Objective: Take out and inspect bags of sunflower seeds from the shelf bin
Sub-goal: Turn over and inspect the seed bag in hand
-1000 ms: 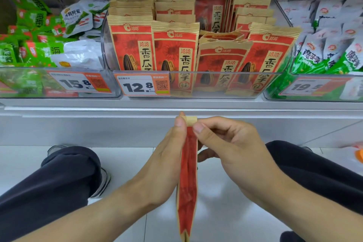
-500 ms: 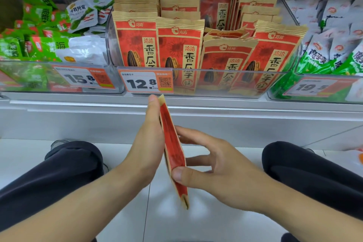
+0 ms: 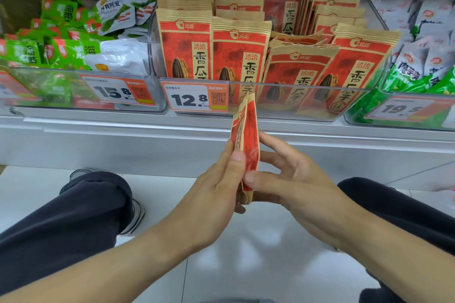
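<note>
One red and tan bag of sunflower seeds (image 3: 247, 135) stands edge-on and upright between my hands, just below the shelf front. My left hand (image 3: 216, 187) grips its lower left side, thumb on the near edge. My right hand (image 3: 293, 179) holds the lower right side, thumb pressed on the bag's near edge and fingers spread behind it. The clear shelf bin (image 3: 307, 103) above holds several rows of the same red bags (image 3: 236, 51), standing upright. A white and orange price tag (image 3: 194, 98) reading 12.8 sits on the bin's front left.
A bin of green and white snack packs (image 3: 61, 54) stands to the left, another bin of green and white packs (image 3: 418, 61) to the right. The grey shelf ledge (image 3: 123, 130) runs across. My knees in dark trousers (image 3: 81, 216) flank a white tiled floor.
The bag has been turned from tilted to upright and lifted toward the shelf. My left hand went from lying flat along it to gripping its lower part; my right hand moved up beside it.
</note>
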Demonstrator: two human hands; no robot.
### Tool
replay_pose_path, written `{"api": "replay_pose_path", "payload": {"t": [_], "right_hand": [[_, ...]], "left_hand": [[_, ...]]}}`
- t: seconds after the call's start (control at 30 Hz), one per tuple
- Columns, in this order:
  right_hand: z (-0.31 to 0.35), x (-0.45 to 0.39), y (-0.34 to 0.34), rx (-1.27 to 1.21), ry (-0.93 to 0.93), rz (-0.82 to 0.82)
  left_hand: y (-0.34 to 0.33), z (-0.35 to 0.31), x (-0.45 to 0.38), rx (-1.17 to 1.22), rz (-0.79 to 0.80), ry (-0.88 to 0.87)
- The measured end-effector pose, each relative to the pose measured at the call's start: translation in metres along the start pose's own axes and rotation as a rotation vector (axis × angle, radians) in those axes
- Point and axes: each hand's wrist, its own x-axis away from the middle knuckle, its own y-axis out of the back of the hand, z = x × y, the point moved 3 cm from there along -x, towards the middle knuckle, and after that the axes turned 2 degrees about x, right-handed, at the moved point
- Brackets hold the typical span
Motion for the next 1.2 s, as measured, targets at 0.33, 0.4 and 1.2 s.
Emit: {"api": "replay_pose_path", "payload": {"t": [0.33,0.4,1.2], "right_hand": [[0.004,0.002,0.003,0.275,0.082,0.059],[0.002,0.004,0.001,0.377,0.110,0.040],[0.004,-0.009,0.009,0.233,-0.030,-0.232]], "left_hand": [[0.007,0.008,0.000,0.251,-0.004,0.122],[0.009,0.011,0.000,0.313,-0.002,0.162],[0.006,-0.006,0.005,-0.061,-0.071,-0.018]]}}
